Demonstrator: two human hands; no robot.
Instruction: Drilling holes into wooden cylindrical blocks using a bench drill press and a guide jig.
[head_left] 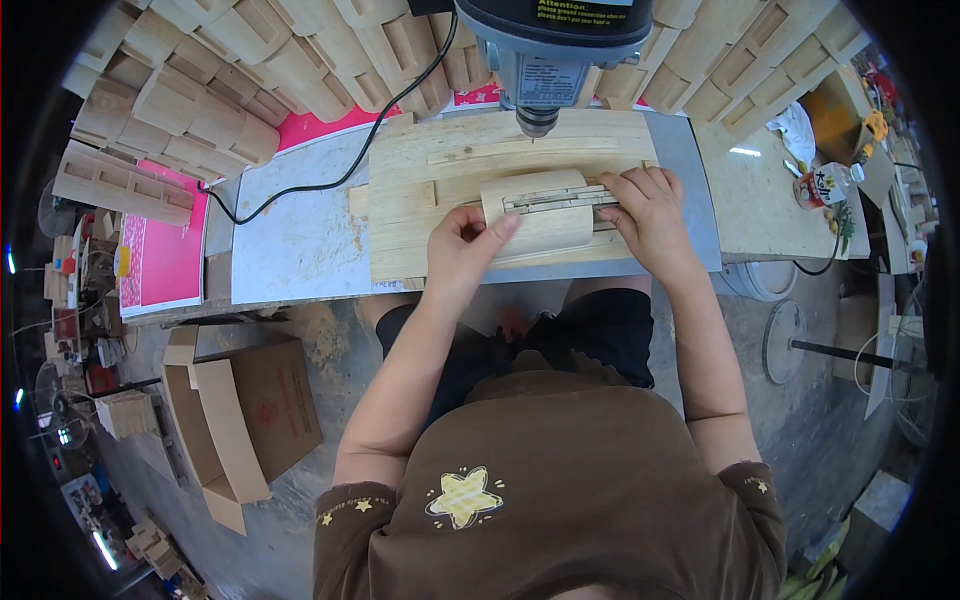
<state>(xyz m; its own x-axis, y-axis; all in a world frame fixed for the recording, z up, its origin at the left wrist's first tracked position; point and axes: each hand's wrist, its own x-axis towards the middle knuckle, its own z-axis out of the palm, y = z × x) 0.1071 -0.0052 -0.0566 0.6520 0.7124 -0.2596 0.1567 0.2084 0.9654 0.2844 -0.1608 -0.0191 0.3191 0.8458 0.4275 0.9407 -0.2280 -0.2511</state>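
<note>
- While the drill press [545,60] hangs at twelve o'clock, the left hand [462,243] and right hand [648,205] grip the curved wooden piece [540,215].
- It lies on the plywood board [410,185], just below the chuck; pressing it flat, fingers outside the bit's path, looks wise.

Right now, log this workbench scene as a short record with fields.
Left hand: left hand grips the left end of the pale rounded wooden piece.
Right hand: right hand presses on the right end of the same piece.
Support: flat light wooden board on the grey bench top.
Machine: dark grey drill press head, its chuck above the board, behind the piece.
Cable: black cable trailing left across the bench.
Behind: stacked pale wooden parts.
Floor, left: open brown cardboard box.
</note>
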